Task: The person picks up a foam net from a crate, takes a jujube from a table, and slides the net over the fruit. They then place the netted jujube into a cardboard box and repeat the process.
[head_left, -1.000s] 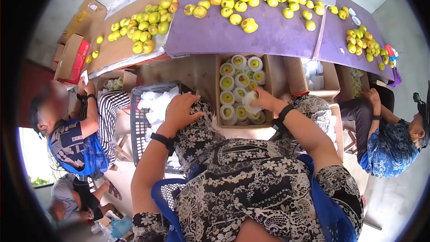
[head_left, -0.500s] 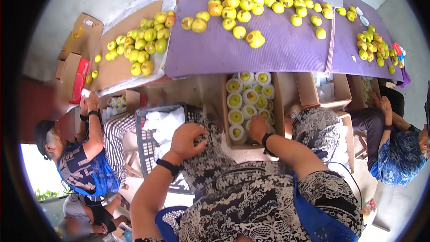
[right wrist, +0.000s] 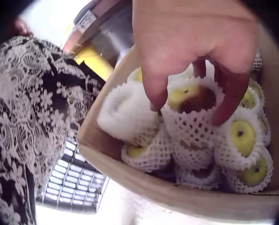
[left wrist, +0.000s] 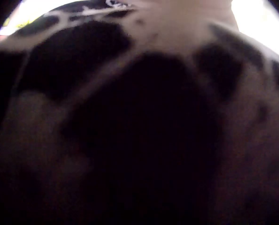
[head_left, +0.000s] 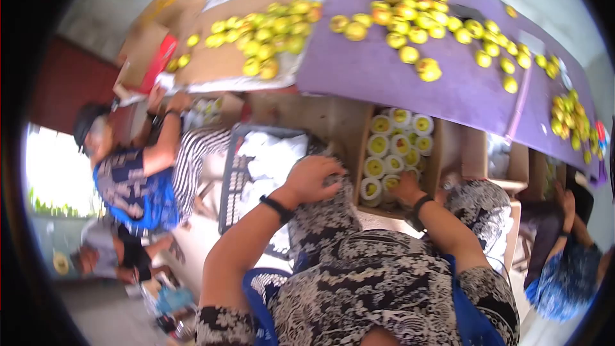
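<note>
In the head view my right hand [head_left: 405, 189] reaches into the near right corner of a cardboard box [head_left: 438, 157] filled with apples in white foam nets. The right wrist view shows its thumb and fingers around a netted apple [right wrist: 193, 129], yellow-green with a brown patch on top. Other netted apples [right wrist: 245, 136] sit close on both sides, and an upper one at the left leans toward the box wall [right wrist: 130, 176]. My left hand [head_left: 314, 179] rests on my patterned trouser leg, holding nothing, fingers loosely bent. Dark, blurred cloth fills most of the left wrist view.
A grey crate [head_left: 229, 202] with white foam nets stands left of my leg. Ahead, loose apples [head_left: 410, 19] lie on a purple-covered table [head_left: 378, 80], and more lie on cardboard [head_left: 198, 70]. Other people sit at left and right. Another carton [head_left: 474, 160] stands right of the box.
My right hand has lowered a netted apple into the box's near right part and stays there. The left hand stays at my leg. The head view has swung, shifting the scene rightward.
</note>
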### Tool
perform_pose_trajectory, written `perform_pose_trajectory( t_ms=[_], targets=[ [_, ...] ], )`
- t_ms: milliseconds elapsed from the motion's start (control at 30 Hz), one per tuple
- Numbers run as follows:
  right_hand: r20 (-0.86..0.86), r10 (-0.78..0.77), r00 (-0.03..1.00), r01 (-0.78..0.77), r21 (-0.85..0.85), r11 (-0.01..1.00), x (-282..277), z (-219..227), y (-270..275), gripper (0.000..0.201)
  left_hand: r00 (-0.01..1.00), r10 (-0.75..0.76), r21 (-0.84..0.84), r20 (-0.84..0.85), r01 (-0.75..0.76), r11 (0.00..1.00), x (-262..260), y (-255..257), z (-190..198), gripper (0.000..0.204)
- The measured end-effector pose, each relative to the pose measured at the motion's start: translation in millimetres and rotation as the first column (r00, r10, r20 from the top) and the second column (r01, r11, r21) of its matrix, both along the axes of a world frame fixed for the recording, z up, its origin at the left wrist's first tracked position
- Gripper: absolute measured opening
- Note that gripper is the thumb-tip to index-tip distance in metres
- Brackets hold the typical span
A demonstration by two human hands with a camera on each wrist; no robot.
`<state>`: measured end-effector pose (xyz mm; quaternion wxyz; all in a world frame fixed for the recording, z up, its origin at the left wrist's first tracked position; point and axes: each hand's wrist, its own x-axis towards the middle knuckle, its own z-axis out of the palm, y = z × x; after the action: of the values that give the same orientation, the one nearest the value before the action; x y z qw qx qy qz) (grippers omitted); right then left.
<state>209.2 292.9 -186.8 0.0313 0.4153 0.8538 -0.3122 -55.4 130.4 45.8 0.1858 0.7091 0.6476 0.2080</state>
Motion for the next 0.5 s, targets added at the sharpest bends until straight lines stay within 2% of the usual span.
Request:
perform_pose_trajectory(
  t_ms=[67,133,167,200,233,267,300,333,367,400,433,467,500],
  targets=[
    [0.028,0.057,0.998,-0.054,-0.117,0.992,4,15,14,0.049,0.997,-0.019,0.002,0.080,0.019,1.000,1,-2,-2,0.032],
    [0.076,-0.068,0.995,0.091,-0.343,0.935,5,13,23,0.049,0.989,0.019,-0.008,0.144,-0.018,1.000,-5,-14,-3,0.035],
    [0.104,-0.107,0.989,0.144,-0.466,0.873,9,23,29,0.048,0.911,0.106,0.018,0.398,-0.123,0.992,-7,-20,-3,0.038],
    [0.146,-0.145,0.979,0.203,-0.580,0.789,10,62,27,0.047,0.761,0.166,0.019,0.626,-0.228,0.973,-11,-28,-4,0.042],
    [0.153,-0.117,0.981,0.185,-0.587,0.788,16,70,23,0.047,0.711,0.221,0.034,0.667,-0.326,0.945,-27,-40,-19,0.041],
    [0.069,-0.248,0.966,0.231,-0.659,0.716,25,74,26,0.048,0.524,0.403,-0.102,0.750,-0.510,0.854,-42,-56,-32,0.038],
    [-0.001,-0.385,0.923,0.263,-0.728,0.633,32,75,30,0.050,0.569,0.428,0.029,0.702,-0.624,0.781,-64,-78,-53,0.038],
    [0.003,-0.372,0.928,0.257,-0.727,0.637,38,73,32,0.050,0.591,0.556,0.038,0.584,-0.704,0.709,-88,-106,-88,0.036],
    [0.049,-0.444,0.895,0.322,-0.758,0.567,42,70,28,0.049,0.596,0.730,-0.062,0.334,-0.759,0.648,-99,-140,-103,0.034],
    [0.100,-0.509,0.855,0.381,-0.787,0.486,45,69,27,0.048,0.610,0.786,-0.052,0.098,-0.786,0.617,-106,-173,-135,0.032],
    [0.101,-0.501,0.860,0.379,-0.784,0.492,49,67,22,0.048,0.632,0.774,-0.151,-0.026,-0.768,0.622,-113,-202,-170,0.028],
    [0.061,-0.516,0.854,0.370,-0.769,0.522,54,64,16,0.046,0.621,0.780,-0.327,-0.079,-0.755,0.568,-105,-221,-183,0.023],
    [0.018,-0.532,0.846,0.362,-0.753,0.550,55,61,12,0.043,0.651,0.755,-0.371,-0.086,-0.724,0.582,-97,-242,-209,0.021]
  ],
)
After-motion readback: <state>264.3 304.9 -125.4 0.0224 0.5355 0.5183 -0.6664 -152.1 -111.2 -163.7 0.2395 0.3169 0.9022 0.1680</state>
